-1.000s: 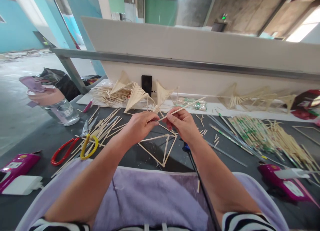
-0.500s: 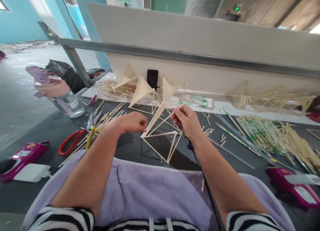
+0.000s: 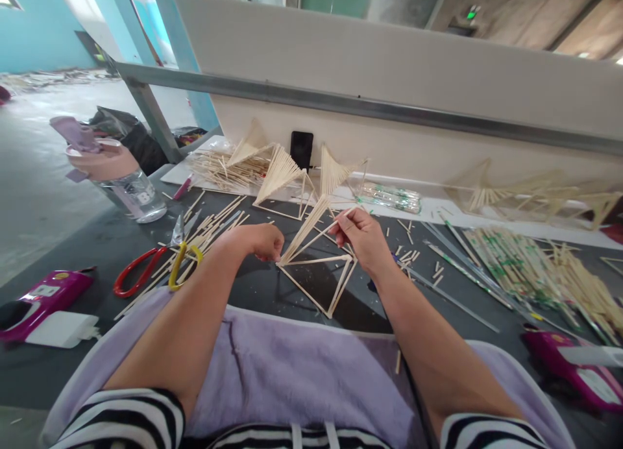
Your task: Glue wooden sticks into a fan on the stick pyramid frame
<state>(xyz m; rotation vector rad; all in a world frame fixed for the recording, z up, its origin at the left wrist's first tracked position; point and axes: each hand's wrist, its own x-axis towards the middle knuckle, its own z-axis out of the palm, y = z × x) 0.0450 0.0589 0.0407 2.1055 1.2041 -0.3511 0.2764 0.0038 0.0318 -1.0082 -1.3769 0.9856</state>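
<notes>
A frame of thin wooden sticks [image 3: 306,292], with a narrow fan of sticks [image 3: 311,223] rising from its left corner, stands on the dark table before me. My left hand [image 3: 267,242] is closed, its fingertips pinched at that left corner; the exact grip is partly hidden. Between the thumb and fingers of my right hand [image 3: 359,240] is the upper end of a single wooden stick [image 3: 316,239]. That stick slants down to the left, its lower end by the same corner. Behind stand finished-looking stick fans [image 3: 278,175], on similar frames.
Left lie scissors [image 3: 141,272] with red and yellow handles, loose sticks [image 3: 221,218], a magenta tool [image 3: 53,300] and a water bottle [image 3: 121,176]. Right are stick bundles [image 3: 516,267] and another magenta tool [image 3: 574,368]. A phone [image 3: 302,149] leans against the white board [image 3: 389,137].
My left hand has shifted slightly left and down, its fingertips lower at the frame's corner. My right hand keeps its stick at almost the same slant. The view has moved a little.
</notes>
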